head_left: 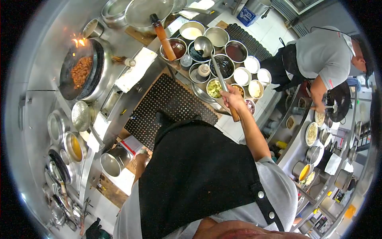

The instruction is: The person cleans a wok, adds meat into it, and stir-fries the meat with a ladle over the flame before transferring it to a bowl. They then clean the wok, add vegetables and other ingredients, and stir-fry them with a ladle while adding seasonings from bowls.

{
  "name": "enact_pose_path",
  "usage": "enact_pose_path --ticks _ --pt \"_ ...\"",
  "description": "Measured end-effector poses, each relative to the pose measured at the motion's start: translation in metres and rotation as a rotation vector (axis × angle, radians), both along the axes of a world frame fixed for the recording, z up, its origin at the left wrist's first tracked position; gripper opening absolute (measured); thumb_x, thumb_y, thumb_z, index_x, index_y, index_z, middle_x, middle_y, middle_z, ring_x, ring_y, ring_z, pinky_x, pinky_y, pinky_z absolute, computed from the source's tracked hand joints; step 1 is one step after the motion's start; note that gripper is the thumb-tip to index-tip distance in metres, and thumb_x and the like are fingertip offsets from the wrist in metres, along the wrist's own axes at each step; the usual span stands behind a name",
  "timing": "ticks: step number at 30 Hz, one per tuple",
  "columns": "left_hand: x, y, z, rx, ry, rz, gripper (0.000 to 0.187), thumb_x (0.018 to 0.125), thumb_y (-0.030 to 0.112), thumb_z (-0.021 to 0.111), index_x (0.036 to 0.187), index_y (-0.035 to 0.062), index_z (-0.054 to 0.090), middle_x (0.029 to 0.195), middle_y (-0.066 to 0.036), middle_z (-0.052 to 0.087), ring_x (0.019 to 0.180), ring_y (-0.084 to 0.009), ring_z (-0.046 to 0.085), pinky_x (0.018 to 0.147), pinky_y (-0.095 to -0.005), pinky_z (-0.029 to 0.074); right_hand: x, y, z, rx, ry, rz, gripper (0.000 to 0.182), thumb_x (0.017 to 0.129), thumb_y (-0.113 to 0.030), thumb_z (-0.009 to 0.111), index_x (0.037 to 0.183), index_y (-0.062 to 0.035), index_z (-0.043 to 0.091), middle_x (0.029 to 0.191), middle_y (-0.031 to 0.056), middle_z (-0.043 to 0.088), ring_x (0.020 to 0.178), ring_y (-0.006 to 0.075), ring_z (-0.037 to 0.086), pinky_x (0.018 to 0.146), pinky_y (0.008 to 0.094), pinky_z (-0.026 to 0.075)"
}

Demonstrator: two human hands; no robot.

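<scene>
My right hand [234, 98] is wrapped round the wooden-ended handle of a long ladle [203, 46]. The ladle's bowl hangs over a dark green-black container among round metal containers of sauces and ingredients. Below the handle sits a container of green chopped pieces [215, 88]. Low at my other side, my left hand [142, 156] is partly hidden, beside a red-edged white container [133, 145] and a metal pot [112, 162]; its fingers cannot be made out. In a wok [82, 69] at the left lie brown pieces of food, with flames at its far rim.
A co-worker [324, 55] stands at the right, one hand near another wok [339, 101]. A perforated black mat [161, 109] covers the floor before me. A perforated strainer [81, 115] and a pot of yellow liquid [75, 146] stand at the left. A bottle [163, 38] stands among the containers.
</scene>
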State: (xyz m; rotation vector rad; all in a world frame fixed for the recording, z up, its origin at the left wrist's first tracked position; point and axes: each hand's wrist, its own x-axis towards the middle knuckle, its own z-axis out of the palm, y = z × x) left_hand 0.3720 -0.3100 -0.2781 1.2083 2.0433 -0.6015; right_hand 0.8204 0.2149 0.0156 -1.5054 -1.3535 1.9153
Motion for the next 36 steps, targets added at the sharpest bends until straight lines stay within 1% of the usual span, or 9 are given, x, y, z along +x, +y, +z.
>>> enact_pose_path --ticks 2,8,10,13,17,19,23,30,36 --pt "0.005 0.003 0.019 0.125 -0.078 0.978 0.033 0.085 0.041 0.069 0.100 0.0135 0.079 0.097 -0.014 0.077 0.097 -0.0333 0.073 0.083 -0.0423 0.056 0.001 0.002 0.001 -0.057 0.068 -0.033 0.033 0.097 -0.017 0.064 0.128 -0.0083 0.059 0.065 -0.0010 0.050 0.043 0.0103 0.045 0.040 0.0254 0.036" --pt "-0.019 0.033 0.029 0.204 0.064 0.018 0.036 0.086 0.037 0.070 0.087 0.0023 0.077 0.090 -0.020 0.075 0.092 -0.0350 0.073 0.079 -0.0406 0.056 0.004 0.002 0.009 -0.200 0.201 -0.152 0.020 0.098 -0.018 0.062 0.116 -0.0089 0.058 0.067 -0.0004 0.050 0.046 0.0106 0.046 0.041 0.0248 0.035" --pt "-0.024 0.039 0.034 0.383 0.038 0.348 0.034 0.088 0.034 0.067 0.084 0.0018 0.076 0.087 -0.022 0.074 0.088 -0.0365 0.072 0.079 -0.0445 0.056 0.007 0.003 0.006 -0.163 0.241 -0.087 0.022 0.099 -0.018 0.062 0.117 -0.0082 0.056 0.067 -0.0003 0.050 0.046 0.0108 0.046 0.041 0.0245 0.035" --pt "-0.030 0.062 0.041 0.199 0.077 -0.137 0.030 0.090 0.032 0.064 0.087 0.0044 0.076 0.088 -0.022 0.073 0.088 -0.0370 0.072 0.080 -0.0467 0.056 0.005 -0.002 0.013 -0.167 0.226 -0.126 0.022 0.099 -0.018 0.061 0.118 -0.0075 0.055 0.067 -0.0003 0.049 0.046 0.0105 0.045 0.042 0.0243 0.035" --pt "-0.011 0.079 0.063 0.234 0.140 0.041 0.025 0.085 0.027 0.069 0.084 0.0024 0.075 0.089 -0.019 0.074 0.088 -0.0370 0.072 0.079 -0.0464 0.056 -0.006 -0.013 0.052 -0.125 0.237 -0.131 0.025 0.099 -0.016 0.060 0.122 -0.0065 0.055 0.067 0.0006 0.049 0.046 0.0105 0.045 0.042 0.0245 0.036" --pt "-0.005 0.079 0.066 0.540 0.019 0.583 0.033 0.076 0.031 0.078 0.089 0.0003 0.073 0.095 -0.021 0.074 0.091 -0.0387 0.071 0.081 -0.0481 0.054 -0.018 -0.016 0.077 -0.080 0.273 -0.085 0.029 0.098 -0.014 0.060 0.125 -0.0055 0.055 0.067 0.0012 0.049 0.046 0.0109 0.046 0.042 0.0250 0.036" --pt "0.012 0.117 0.139 0.663 -0.163 0.860 0.048 0.072 0.034 0.084 0.105 0.0006 0.071 0.102 -0.023 0.074 0.096 -0.0391 0.071 0.084 -0.0466 0.054 -0.077 -0.014 0.115 -0.114 0.371 0.027 0.044 0.099 -0.013 0.058 0.142 -0.0058 0.048 0.067 0.0015 0.047 0.046 0.0129 0.045 0.042 0.0262 0.035" --pt "-0.024 0.141 0.190 0.903 -0.340 1.216 0.053 0.076 0.030 0.083 0.115 -0.0024 0.068 0.105 -0.021 0.074 0.095 -0.0331 0.072 0.084 -0.0412 0.054 -0.298 -0.011 0.144 -0.321 0.561 0.339 0.040 0.100 -0.018 0.060 0.138 -0.0068 0.052 0.069 -0.0005 0.048 0.047 0.0114 0.045 0.042 0.0250 0.033" --pt "-0.111 0.141 0.253 1.190 -0.610 1.402 0.045 0.082 0.024 0.079 0.114 -0.0040 0.067 0.101 -0.014 0.073 0.090 -0.0223 0.070 0.079 -0.0374 0.056 -0.500 0.003 0.117 0.009 0.247 0.629 0.036 0.099 -0.018 0.063 0.132 -0.0086 0.054 0.071 0.0010 0.054 0.049 0.0132 0.051 0.042 0.0285 0.039"
